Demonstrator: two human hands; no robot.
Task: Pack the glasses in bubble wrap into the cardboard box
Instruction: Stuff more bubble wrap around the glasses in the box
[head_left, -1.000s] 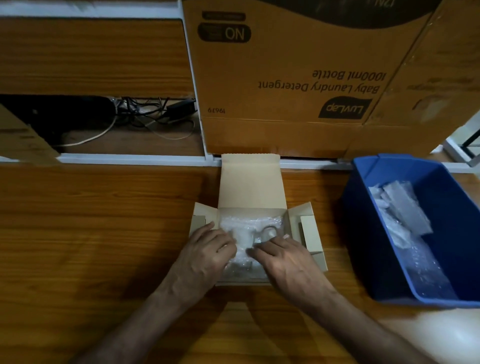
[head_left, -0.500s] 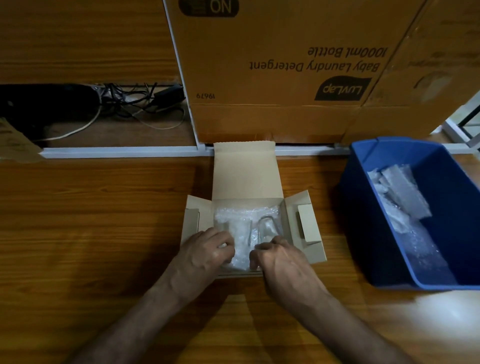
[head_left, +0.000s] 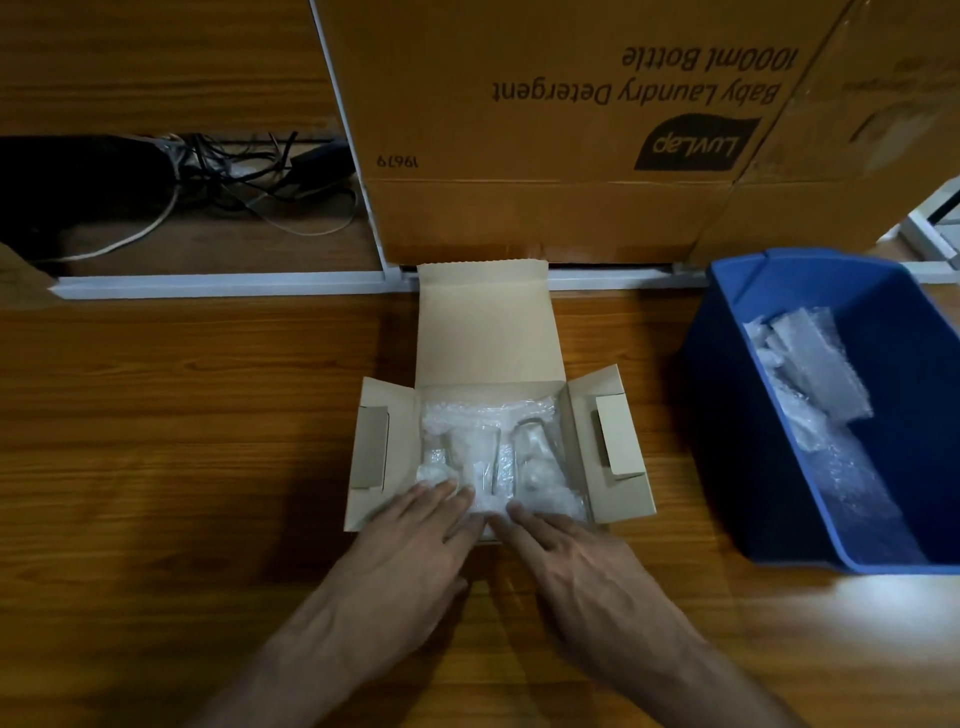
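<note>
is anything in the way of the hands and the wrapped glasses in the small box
Nothing visible. The cardboard box has its flaps open, and both the left hand and right hand already rest straight-fingered on the wrapped glasses inside.

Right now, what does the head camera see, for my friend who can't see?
Two hands, left hand and right hand, press bubble-wrapped glasses into an open cardboard box on a wooden table. A blue bin holds more bubble wrap.

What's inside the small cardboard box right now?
The small cardboard box holds bubble wrap around two glasses lying side by side. The left hand and right hand cover the near edge; the box floor is hidden under wrap.
</note>
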